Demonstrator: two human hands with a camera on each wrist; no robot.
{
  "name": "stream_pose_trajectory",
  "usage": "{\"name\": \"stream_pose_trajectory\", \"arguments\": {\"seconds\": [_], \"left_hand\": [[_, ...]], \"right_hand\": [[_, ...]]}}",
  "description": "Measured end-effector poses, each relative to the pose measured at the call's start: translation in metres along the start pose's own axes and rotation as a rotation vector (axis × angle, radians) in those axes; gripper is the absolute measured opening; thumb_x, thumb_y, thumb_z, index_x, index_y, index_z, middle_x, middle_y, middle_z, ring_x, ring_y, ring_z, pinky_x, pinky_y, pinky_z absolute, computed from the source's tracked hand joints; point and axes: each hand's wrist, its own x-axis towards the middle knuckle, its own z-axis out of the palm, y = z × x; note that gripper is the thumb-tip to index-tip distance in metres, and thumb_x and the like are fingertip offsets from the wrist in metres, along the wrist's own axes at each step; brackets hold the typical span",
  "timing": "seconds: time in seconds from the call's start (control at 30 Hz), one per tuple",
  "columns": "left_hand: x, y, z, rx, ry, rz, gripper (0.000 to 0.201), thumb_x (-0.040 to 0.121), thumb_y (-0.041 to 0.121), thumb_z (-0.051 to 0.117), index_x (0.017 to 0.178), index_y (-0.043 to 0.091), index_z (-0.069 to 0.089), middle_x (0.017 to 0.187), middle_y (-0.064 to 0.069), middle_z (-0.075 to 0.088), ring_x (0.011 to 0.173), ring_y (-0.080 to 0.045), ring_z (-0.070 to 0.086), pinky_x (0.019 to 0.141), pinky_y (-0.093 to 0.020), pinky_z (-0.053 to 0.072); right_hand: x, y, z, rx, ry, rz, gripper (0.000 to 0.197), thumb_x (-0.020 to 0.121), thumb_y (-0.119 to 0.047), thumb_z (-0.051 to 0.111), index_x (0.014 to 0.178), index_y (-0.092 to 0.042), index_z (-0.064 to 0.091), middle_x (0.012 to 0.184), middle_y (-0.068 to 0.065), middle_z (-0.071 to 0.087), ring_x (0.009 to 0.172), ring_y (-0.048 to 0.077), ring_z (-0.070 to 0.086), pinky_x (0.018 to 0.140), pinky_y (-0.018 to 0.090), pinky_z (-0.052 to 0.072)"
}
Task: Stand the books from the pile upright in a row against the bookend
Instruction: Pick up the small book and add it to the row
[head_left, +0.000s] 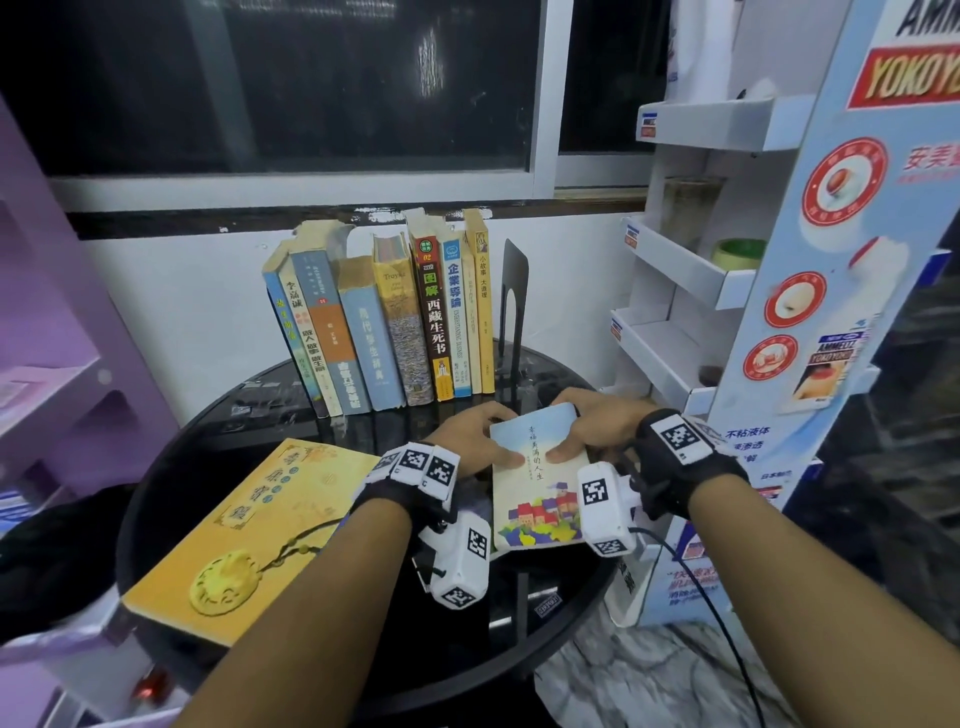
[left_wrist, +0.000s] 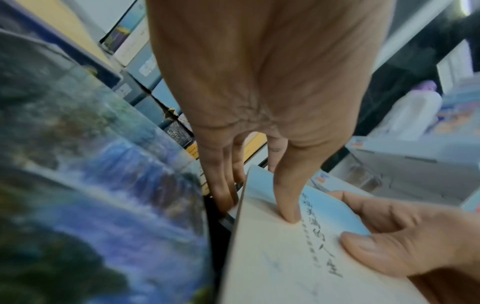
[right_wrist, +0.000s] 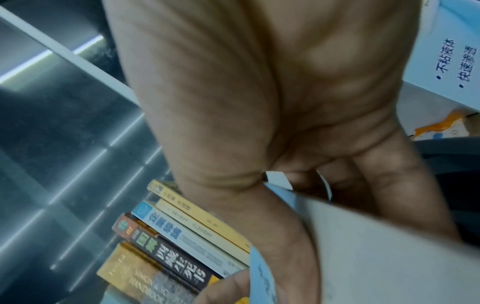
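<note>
Both hands hold a pale blue book (head_left: 540, 483) with a little town drawn on its cover, low over the black round table (head_left: 322, 426), in front of the black bookend (head_left: 514, 306). My left hand (head_left: 483, 439) grips its left edge, thumb on the cover (left_wrist: 285, 257). From the right, my right hand (head_left: 592, 426) grips the far corner with its thumb on top (right_wrist: 376, 246). Several books (head_left: 395, 322) stand in a row left of the bookend, and the left ones lean. A large yellow book (head_left: 249, 535) lies flat at the front left.
A white and blue cardboard display rack (head_left: 727, 291) stands close on the right. Purple shelving (head_left: 57, 332) stands on the left. Behind the row is a white wall under a dark window. A waterfall-patterned cover (left_wrist: 103, 185) lies close under my left wrist.
</note>
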Motion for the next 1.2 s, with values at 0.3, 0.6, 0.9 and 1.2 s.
{"name": "stream_pose_trajectory", "arguments": {"seconds": [0.3,0.6,0.9,1.2], "left_hand": [[0.001,0.018,-0.021,-0.297,0.099,0.038,0.038,0.085,-0.004,0.065,0.11,0.017,0.047,0.095,-0.003,0.057,0.105,-0.033,0.06,0.087,-0.053,0.054],[0.003,0.038,-0.044,-0.074,0.275,0.18,0.047,0.075,0.001,0.076,0.096,0.035,0.05,0.098,0.003,0.054,0.1,-0.03,0.063,0.081,-0.051,0.057],[0.009,0.06,-0.053,0.092,0.475,0.295,0.05,0.082,0.014,0.073,0.126,0.019,0.051,0.115,0.002,0.057,0.101,-0.015,0.056,0.082,-0.028,0.048],[0.022,0.075,-0.08,0.366,0.791,0.464,0.038,0.083,0.021,0.069,0.119,0.025,0.058,0.124,0.0,0.053,0.121,-0.017,0.046,0.105,-0.035,0.037]], "right_hand": [[0.0,-0.016,-0.022,0.17,0.106,-0.094,0.049,0.084,-0.003,0.071,0.123,-0.014,0.044,0.126,0.015,0.055,0.111,0.032,0.06,0.088,0.051,0.055],[-0.004,-0.032,-0.036,0.287,0.107,-0.131,0.036,0.097,-0.007,0.053,0.128,-0.024,0.046,0.114,0.022,0.064,0.094,0.037,0.069,0.065,0.042,0.06],[0.002,-0.037,-0.047,0.195,0.275,-0.168,0.045,0.094,-0.007,0.058,0.137,-0.019,0.047,0.116,0.015,0.06,0.086,0.034,0.07,0.051,0.036,0.06],[0.024,-0.034,-0.047,0.106,0.444,-0.208,0.04,0.096,-0.008,0.054,0.134,-0.018,0.048,0.123,0.016,0.059,0.1,0.035,0.067,0.048,0.03,0.057]]}}
